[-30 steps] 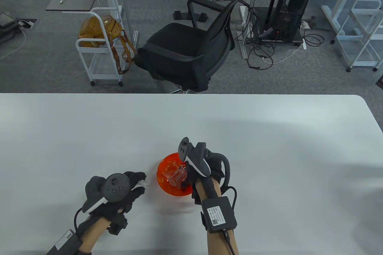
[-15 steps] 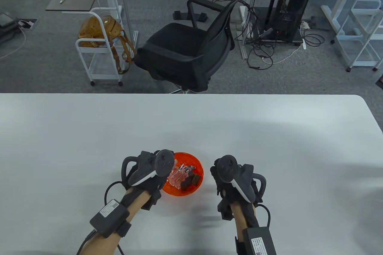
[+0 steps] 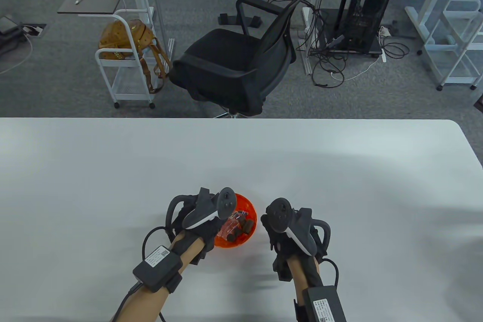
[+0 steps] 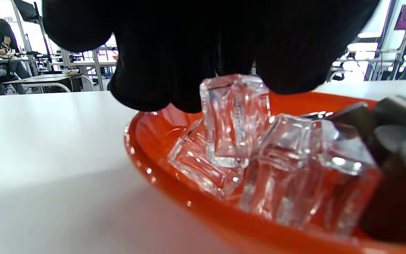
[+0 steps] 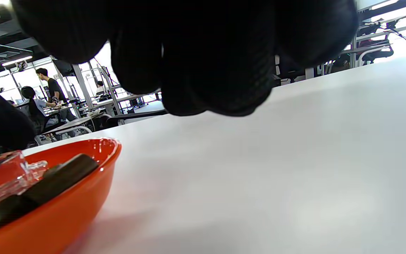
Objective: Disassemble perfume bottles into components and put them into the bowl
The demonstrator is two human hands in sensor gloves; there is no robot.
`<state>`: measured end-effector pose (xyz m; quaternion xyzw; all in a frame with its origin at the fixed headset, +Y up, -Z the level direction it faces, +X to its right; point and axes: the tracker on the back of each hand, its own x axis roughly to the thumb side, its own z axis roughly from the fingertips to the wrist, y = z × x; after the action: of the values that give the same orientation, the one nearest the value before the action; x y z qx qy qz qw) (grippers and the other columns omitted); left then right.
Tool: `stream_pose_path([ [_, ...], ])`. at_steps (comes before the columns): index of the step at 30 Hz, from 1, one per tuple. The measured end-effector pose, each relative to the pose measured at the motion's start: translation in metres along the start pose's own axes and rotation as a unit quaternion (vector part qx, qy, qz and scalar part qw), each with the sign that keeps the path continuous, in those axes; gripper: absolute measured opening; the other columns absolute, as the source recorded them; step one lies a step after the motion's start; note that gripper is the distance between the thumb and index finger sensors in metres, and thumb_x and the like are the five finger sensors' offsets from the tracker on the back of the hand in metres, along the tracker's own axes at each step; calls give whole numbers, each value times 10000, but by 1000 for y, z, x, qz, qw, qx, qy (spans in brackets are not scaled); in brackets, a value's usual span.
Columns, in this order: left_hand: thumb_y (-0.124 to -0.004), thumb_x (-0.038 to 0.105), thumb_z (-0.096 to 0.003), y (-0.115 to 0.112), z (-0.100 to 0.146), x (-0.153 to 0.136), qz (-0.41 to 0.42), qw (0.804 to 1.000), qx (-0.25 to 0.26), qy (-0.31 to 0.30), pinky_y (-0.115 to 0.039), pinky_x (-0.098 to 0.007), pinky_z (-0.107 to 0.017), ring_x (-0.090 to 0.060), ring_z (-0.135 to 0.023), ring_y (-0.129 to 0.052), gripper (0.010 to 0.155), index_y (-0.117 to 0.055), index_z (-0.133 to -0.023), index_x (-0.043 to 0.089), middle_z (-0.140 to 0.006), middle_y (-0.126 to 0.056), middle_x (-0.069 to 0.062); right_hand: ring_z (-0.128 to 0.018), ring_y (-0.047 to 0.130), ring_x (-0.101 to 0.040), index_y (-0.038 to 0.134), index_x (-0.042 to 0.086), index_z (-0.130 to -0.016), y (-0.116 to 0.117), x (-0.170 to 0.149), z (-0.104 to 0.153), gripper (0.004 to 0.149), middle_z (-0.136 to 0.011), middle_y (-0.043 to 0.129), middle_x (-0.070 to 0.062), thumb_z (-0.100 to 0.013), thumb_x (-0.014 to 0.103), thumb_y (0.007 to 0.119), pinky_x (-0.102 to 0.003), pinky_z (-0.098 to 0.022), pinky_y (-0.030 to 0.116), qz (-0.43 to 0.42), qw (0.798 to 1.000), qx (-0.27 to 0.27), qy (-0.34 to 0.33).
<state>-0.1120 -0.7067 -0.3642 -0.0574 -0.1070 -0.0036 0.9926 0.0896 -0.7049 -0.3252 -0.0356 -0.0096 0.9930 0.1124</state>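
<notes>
An orange bowl [image 3: 247,238] stands near the table's front edge and holds clear bottle bodies [image 3: 227,226] and dark caps [image 3: 244,225]. My left hand [image 3: 211,230] hangs over the bowl's left half. In the left wrist view its fingertips [image 4: 174,74] pinch the top of an upright clear bottle piece [image 4: 234,116], which leans on another clear body [image 4: 308,169] beside dark caps [image 4: 393,141] inside the bowl [image 4: 146,165]. My right hand [image 3: 277,241] hovers over bare table just right of the bowl, its fingers [image 5: 206,70] loosely curled and holding nothing. The bowl's rim [image 5: 65,215] shows at the right wrist view's left.
The white table [image 3: 339,171] stretches wide behind and to both sides of the bowl. Past its far edge stand a black office chair [image 3: 234,61], a white cart with a brown bag [image 3: 126,40] and a computer tower [image 3: 368,5] with cables.
My right hand left a clear bottle in the bowl and drew back to the right. My left hand carried its clear piece from the table's left to over the bowl.
</notes>
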Motion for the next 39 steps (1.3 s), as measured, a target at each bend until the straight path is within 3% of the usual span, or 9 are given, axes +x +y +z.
stream_pose_path([
  [7,-837,485,-416,21,20,-32,43,998,34,15,-695,-587,-624,-366,-776,-986,638,-802,-1015,266,-972,-937,-129,-479,1062,-117,848,300,-826,2,5,2,513,-791,981,10,-367,512,759,-515,-534,821,4,1000,-14,-6],
  [13,-811,489,-427,54,50,-76,45,991,125,4,-612,-632,-699,-407,-902,-895,647,-769,-1037,278,-1059,-849,-137,-676,1011,-159,756,342,-891,-11,12,10,561,-924,870,24,-362,527,751,-551,-631,745,55,993,-99,-20],
  [17,-802,498,-428,66,79,-110,33,983,182,-11,-553,-654,-739,-421,-985,-820,664,-725,-1059,305,-1115,-785,-116,-832,922,-195,666,389,-940,-30,21,21,612,-1030,749,54,-356,555,738,-580,-694,666,119,976,-177,-39],
  [26,-790,520,-429,35,128,-158,26,972,232,4,-469,-695,-765,-459,-1075,-703,702,-658,-1092,330,-1182,-695,-102,-982,775,-236,567,431,-969,-31,26,32,658,-1106,603,99,-347,579,722,-614,-743,566,224,936,-263,-61],
  [31,-786,530,-427,18,133,-168,43,971,234,14,-456,-711,-758,-470,-1076,-693,711,-646,-1096,332,-1186,-687,-98,-1013,727,-250,543,436,-972,-24,22,32,668,-1116,569,104,-345,585,719,-625,-749,537,270,921,-273,-64],
  [39,-781,538,-427,5,125,-162,22,981,194,8,-443,-719,-760,-468,-1084,-684,710,-641,-1096,347,-1195,-675,-88,-1013,729,-253,555,431,-970,-15,19,30,665,-1113,581,96,-344,583,722,-632,-748,532,286,922,-252,-66],
])
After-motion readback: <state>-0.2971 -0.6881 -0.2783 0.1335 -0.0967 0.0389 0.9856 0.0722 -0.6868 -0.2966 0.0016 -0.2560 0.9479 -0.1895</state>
